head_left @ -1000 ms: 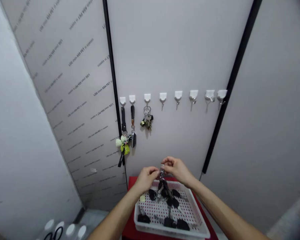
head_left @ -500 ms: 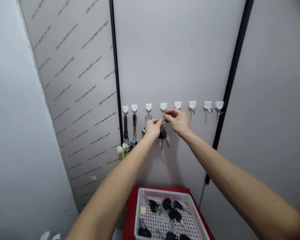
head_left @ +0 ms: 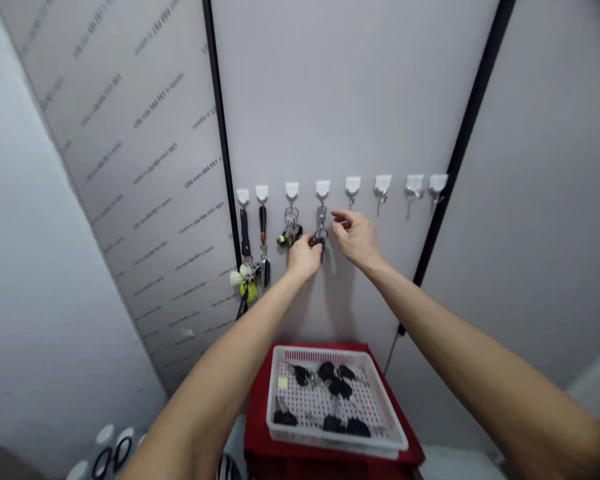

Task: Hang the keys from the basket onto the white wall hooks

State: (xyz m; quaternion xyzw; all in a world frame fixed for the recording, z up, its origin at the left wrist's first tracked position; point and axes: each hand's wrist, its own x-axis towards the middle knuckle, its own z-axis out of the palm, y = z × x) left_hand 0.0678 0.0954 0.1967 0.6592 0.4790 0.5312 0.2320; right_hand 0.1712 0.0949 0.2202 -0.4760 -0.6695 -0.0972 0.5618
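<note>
A row of white wall hooks runs across the panel, and a bunch of keys (head_left: 321,235) hangs by its metal ring and clasp from the fourth hook (head_left: 323,189). My left hand (head_left: 305,258) is closed on the dark keys at the lower end of that bunch, partly covering them. Just right of the clasp is my right hand (head_left: 357,239), its thumb and fingers apart with nothing between them. To the left, another keyring (head_left: 291,217) with a gold-coloured trinket hangs on the third hook.
A black strap (head_left: 245,233) and a braided strap (head_left: 263,223) with keys hang further left. Several more hooks (head_left: 383,183) continue right. Below, a white basket (head_left: 403,437) with loose black-headed keys stands on a red surface (head_left: 257,427). Scissors (head_left: 113,459) show at lower left.
My left hand has slid down from the clasp to the keys. My right hand has let go of the clasp, which now hangs from the hook. The view has tilted down.
</note>
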